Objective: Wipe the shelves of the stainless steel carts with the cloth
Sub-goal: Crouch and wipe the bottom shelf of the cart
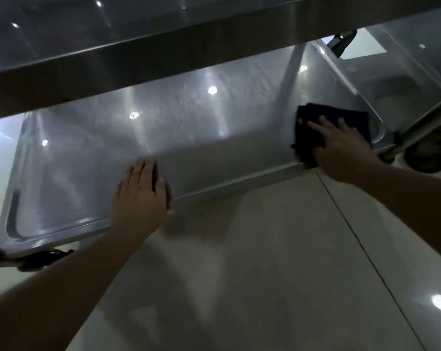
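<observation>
1. The right hand lies flat with straight fingers on the dark cloth, at the right middle of the frame.
2. The cloth lies on the lower shelf, near its right end.
3. The left hand rests open and flat on the front edge of the shelf, holding nothing.
4. The upper shelf crosses the top of the frame.

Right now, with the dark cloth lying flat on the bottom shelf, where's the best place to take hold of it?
Probably the far edge of the dark cloth, coming from above. The right hand lies flat over its near half, fingers straight, so that far strip is the bare part. The cloth sits by the right end of the lower shelf, close to its raised rim, which leaves little room from the side.
</observation>
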